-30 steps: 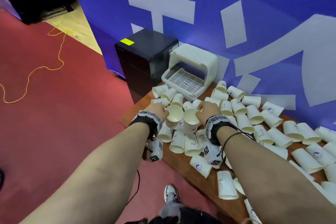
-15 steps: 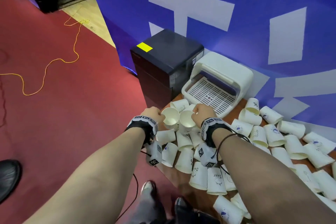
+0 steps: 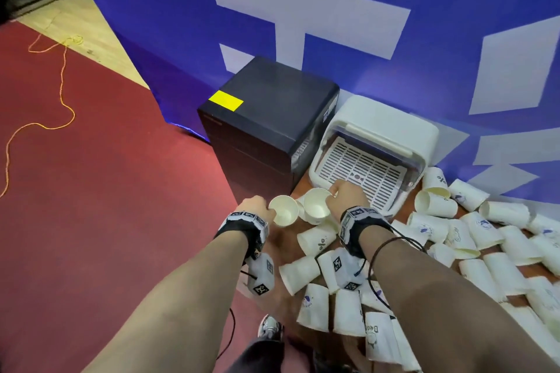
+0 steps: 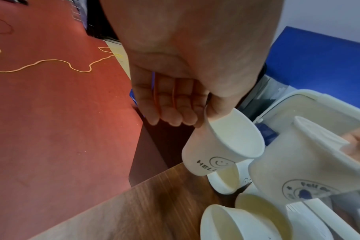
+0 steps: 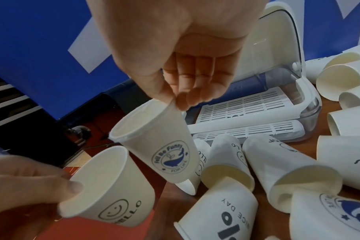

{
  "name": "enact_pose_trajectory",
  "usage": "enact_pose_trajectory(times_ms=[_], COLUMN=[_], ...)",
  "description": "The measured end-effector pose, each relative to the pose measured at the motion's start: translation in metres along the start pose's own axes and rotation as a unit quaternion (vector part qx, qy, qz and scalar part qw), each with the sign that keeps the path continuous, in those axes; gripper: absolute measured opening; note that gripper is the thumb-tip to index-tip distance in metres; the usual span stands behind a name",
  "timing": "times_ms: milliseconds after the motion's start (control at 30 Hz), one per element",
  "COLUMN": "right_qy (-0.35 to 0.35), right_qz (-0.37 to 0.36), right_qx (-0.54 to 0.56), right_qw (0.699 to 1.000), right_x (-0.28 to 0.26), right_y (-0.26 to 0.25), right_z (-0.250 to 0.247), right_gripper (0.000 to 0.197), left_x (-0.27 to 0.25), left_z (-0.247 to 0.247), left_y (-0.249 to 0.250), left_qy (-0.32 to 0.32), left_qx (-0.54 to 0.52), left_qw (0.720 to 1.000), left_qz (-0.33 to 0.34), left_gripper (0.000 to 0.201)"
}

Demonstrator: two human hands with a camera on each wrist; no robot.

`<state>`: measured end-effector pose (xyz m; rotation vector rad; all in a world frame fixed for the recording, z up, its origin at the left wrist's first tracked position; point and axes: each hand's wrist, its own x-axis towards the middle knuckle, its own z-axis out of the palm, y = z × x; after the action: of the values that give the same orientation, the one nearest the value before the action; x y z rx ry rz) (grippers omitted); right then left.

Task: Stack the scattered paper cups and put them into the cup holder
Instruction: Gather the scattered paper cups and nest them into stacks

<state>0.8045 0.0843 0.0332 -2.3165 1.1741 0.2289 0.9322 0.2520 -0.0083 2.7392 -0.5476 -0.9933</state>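
At the left grip: left hand (image 3: 254,206) pinches the rim of the HELLO cup (image 3: 284,210), mouth up. Just beside it, right hand (image 3: 348,194) pinches the whale cup (image 3: 316,206). Cup holder (image 3: 378,154) just beyond, scattered cups (image 3: 485,239) across the bench (image 4: 154,203).

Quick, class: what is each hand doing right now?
Left hand: pinches the rim of the HELLO smiley cup.
Right hand: pinches the rim of the whale-logo cup.
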Motion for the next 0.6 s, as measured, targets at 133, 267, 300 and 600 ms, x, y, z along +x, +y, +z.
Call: enact_pose_trajectory(times_ms=[133,267,300,600], right_qy=[0.015,0.036,0.041,0.052], right_qz=[0.028,0.052,0.057,0.089], right_qx=[0.014,0.054,0.069,0.185], right_qw=[0.999,0.997,0.995,0.977], right_x=[0.012,0.02,0.021,0.032], right_y=[-0.003,0.002,0.003,-0.001], right_z=[0.005,0.009,0.01,0.018], right_gripper=[0.025,0.021,0.02,0.015], left_x=[0.02,0.034,0.036,0.052], left_z=[0.007,0.019,0.021,0.027], left_y=[0.005,0.01,0.01,0.008], left_qy=[-0.037,-0.068,-0.075,-0.118], left_qx=[0.023,0.056,0.06,0.085], left_qw=[0.999,0.996,0.995,0.989], left_qz=[0.022,0.029,0.029,0.035], left_gripper=[0.028,0.027,0.027,0.026])
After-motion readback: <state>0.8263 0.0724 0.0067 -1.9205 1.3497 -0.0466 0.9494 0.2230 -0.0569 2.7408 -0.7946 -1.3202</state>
